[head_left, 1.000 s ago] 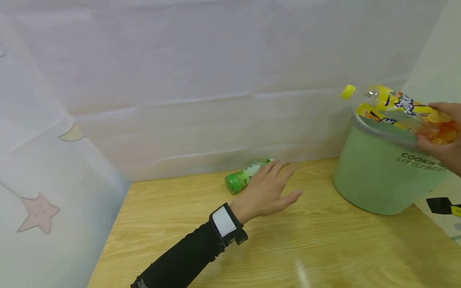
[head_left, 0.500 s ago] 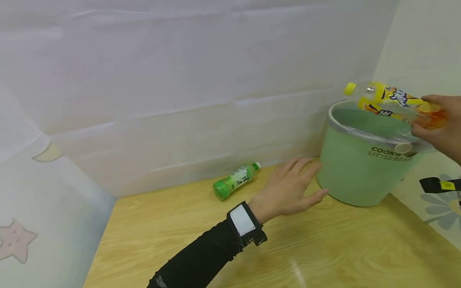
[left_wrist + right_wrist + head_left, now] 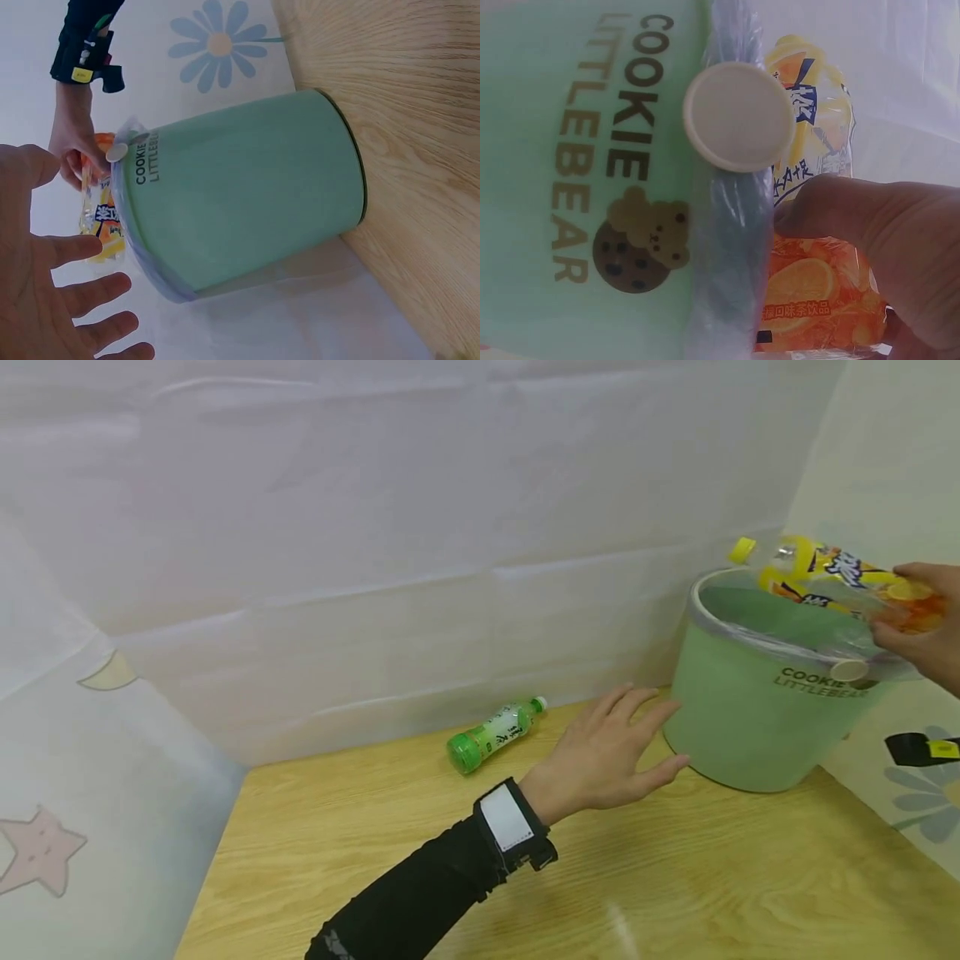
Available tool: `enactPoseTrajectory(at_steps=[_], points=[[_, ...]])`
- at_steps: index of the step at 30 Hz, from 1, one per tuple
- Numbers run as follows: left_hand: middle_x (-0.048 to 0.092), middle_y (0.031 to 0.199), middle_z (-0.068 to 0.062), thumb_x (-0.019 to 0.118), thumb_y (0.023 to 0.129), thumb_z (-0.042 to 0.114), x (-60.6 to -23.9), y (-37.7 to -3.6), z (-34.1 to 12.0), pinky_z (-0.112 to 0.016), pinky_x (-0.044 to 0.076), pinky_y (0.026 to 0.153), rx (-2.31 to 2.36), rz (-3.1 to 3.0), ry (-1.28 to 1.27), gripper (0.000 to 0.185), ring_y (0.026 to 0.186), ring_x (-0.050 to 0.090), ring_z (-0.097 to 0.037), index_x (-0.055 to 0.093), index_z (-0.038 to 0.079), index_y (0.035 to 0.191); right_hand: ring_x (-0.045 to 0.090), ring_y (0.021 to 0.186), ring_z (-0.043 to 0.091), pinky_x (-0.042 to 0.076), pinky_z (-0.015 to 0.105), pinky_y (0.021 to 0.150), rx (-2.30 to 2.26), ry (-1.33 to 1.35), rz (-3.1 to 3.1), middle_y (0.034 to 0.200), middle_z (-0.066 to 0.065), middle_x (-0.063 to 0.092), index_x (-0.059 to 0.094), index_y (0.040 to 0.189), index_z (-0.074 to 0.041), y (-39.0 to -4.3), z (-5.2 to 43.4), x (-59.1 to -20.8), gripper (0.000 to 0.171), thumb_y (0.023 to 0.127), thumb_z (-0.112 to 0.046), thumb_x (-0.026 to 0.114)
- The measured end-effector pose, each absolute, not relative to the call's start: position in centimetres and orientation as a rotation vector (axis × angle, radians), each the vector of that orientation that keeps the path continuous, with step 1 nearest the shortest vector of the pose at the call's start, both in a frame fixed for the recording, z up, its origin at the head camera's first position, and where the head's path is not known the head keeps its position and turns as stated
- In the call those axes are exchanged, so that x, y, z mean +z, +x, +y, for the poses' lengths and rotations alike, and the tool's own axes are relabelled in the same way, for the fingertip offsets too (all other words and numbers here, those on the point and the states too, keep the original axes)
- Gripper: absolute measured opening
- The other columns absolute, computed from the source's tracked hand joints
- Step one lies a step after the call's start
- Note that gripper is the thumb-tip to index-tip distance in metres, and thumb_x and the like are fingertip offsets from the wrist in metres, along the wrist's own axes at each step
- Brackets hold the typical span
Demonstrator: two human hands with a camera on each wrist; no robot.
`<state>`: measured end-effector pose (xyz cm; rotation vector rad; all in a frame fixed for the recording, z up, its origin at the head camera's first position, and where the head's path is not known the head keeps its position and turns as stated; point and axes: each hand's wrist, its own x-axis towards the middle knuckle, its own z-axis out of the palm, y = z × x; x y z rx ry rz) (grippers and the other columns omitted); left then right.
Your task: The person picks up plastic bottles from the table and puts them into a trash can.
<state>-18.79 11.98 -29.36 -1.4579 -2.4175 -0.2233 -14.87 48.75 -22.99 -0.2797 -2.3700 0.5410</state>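
Mint-green bin (image 3: 750, 727), yellow-orange bottle (image 3: 832, 578)

Lighting: bright, even, diffuse; shadows faint. Faint sheen on light wooden table (image 3: 675, 877). Right-wrist close-up soft; head view slightly hazy.

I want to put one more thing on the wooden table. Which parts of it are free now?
The table is bare in front, nearer than the left hand, and on the left between the green bottle and the curtain. The far right corner is crowded: the green bin stands there, with the right hand holding the yellow bottle above it.
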Motion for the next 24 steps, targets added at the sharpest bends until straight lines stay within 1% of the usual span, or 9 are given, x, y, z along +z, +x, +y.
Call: enactPoseTrajectory(at_steps=[3, 4, 8, 10, 12, 14, 17, 20, 24], points=[[0.034, 0.159, -0.002, 0.037, 0.105, 0.058, -29.3, -19.0, 11.5, -0.031, 0.018, 0.118, -0.22, -2.407, -1.456, 0.065, 0.147, 0.024, -0.019, 0.035, 0.022, 0.158, 0.032, 0.117, 0.063, 0.031, 0.064, 0.109, 0.559, -0.295, -2.377, 0.149, 0.039, 0.028, 0.025, 0.158, 0.003, -15.2, 49.7, -23.6, 0.069, 0.095, 0.006, 0.054], [0.035, 0.158, -0.003, 0.037, 0.105, 0.058, -29.3, -19.0, 11.2, -0.03, 0.018, 0.118, -0.219, -2.401, -1.453, 0.065, 0.146, 0.026, -0.018, 0.037, 0.021, 0.158, 0.034, 0.118, 0.06, 0.032, 0.057, 0.111, 0.522, -0.284, -2.369, 0.15, 0.036, 0.03, 0.027, 0.16, -0.002, -15.4, 50.2, -24.2, 0.064, 0.101, -0.005, 0.053], [0.039, 0.154, -0.003, 0.04, 0.105, 0.056, -29.5, -19.7, 9.6, -0.031, 0.023, 0.116, -0.234, -2.393, -1.421, 0.063, 0.143, 0.032, -0.018, 0.039, 0.02, 0.156, 0.034, 0.132, 0.055, 0.024, 0.06, 0.114, 0.378, -0.114, -2.312, 0.15, 0.035, 0.035, 0.036, 0.155, 0.001, -15.3, 49.4, -24.6, 0.06, 0.106, -0.029, 0.054], [0.04, 0.153, -0.004, 0.042, 0.105, 0.056, -29.9, -20.2, 8.4, -0.033, 0.029, 0.114, -0.264, -2.409, -1.389, 0.062, 0.141, 0.034, -0.019, 0.039, 0.021, 0.156, 0.034, 0.137, 0.052, 0.022, 0.059, 0.115, 0.284, -0.021, -2.266, 0.149, 0.034, 0.038, 0.044, 0.151, 0.003, -15.3, 47.6, -24.6, 0.06, 0.105, -0.034, 0.056], [0.041, 0.152, -0.005, 0.043, 0.105, 0.055, -30.4, -20.6, 7.1, -0.036, 0.032, 0.113, -0.294, -2.439, -1.353, 0.061, 0.14, 0.036, -0.021, 0.038, 0.021, 0.156, 0.036, 0.133, 0.057, 0.024, 0.066, 0.11, 0.293, 0.09, -2.256, 0.142, 0.038, 0.043, 0.048, 0.143, 0.009, -15.4, 44.8, -24.1, 0.054, 0.1, -0.018, 0.064], [0.04, 0.152, -0.006, 0.043, 0.105, 0.055, -31.2, -20.9, 5.6, -0.039, 0.033, 0.113, -0.329, -2.484, -1.312, 0.061, 0.142, 0.035, -0.023, 0.038, 0.021, 0.156, 0.041, 0.126, 0.058, 0.03, 0.067, 0.106, 0.305, 0.215, -2.252, 0.137, 0.038, 0.048, 0.052, 0.14, 0.009, -15.8, 42.3, -24.6, 0.053, 0.098, -0.019, 0.067], [0.039, 0.155, -0.008, 0.042, 0.106, 0.055, -32.4, -21.1, 3.1, -0.042, 0.031, 0.115, -0.372, -2.549, -1.249, 0.062, 0.144, 0.032, -0.027, 0.038, 0.019, 0.156, 0.048, 0.119, 0.057, 0.035, 0.063, 0.105, 0.361, 0.484, -2.2, 0.132, 0.034, 0.054, 0.058, 0.134, 0.008, -17.0, 38.7, -26.0, 0.057, 0.098, -0.036, 0.067], [0.036, 0.157, -0.009, 0.042, 0.106, 0.055, -33.7, -20.9, 0.4, -0.046, 0.031, 0.114, -0.405, -2.61, -1.176, 0.063, 0.146, 0.03, -0.03, 0.039, 0.019, 0.157, 0.052, 0.118, 0.052, 0.038, 0.061, 0.102, 0.392, 0.703, -2.133, 0.132, 0.029, 0.057, 0.061, 0.133, 0.005, -18.1, 35.0, -28.4, 0.07, 0.099, -0.055, 0.059], [0.035, 0.157, -0.01, 0.045, 0.105, 0.054, -35.7, -20.4, -3.2, -0.052, 0.035, 0.111, -0.452, -2.664, -1.067, 0.063, 0.145, 0.031, -0.033, 0.042, 0.016, 0.155, 0.054, 0.118, 0.049, 0.043, 0.064, 0.093, 0.4, 0.855, -2.153, 0.135, 0.027, 0.055, 0.058, 0.138, 0.003, -18.8, 30.4, -32.1, 0.073, 0.1, -0.059, 0.052]])
